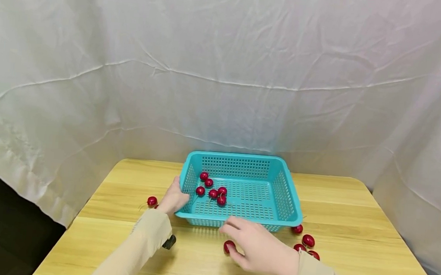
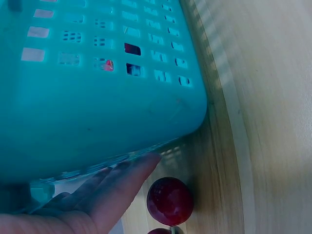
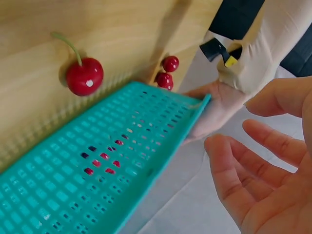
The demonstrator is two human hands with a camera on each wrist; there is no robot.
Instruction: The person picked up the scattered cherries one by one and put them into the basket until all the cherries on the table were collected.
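A turquoise plastic basket [image 1: 237,220] stands on the table, with several dark red cherries [image 1: 221,201] in its left half. At its left end my left hand [image 1: 174,197] holds the rim, thumb over the edge and fingers along the outside wall. In the left wrist view those fingers [image 2: 129,183] lie against the basket wall, near a loose cherry [image 2: 170,201]. My right hand [image 1: 258,248] hovers in front of the basket, fingers loosely bent and holding nothing. Close to its thumb, a single cherry [image 1: 229,247] with a green stem lies on the wood.
Several loose cherries [image 1: 308,240] lie right of the basket. Two more, one of them a partly hidden cherry [image 1: 152,201], are beside the left wrist. The wooden table [image 1: 356,234] ends before a pale hanging cloth [image 1: 223,107] behind and at both sides.
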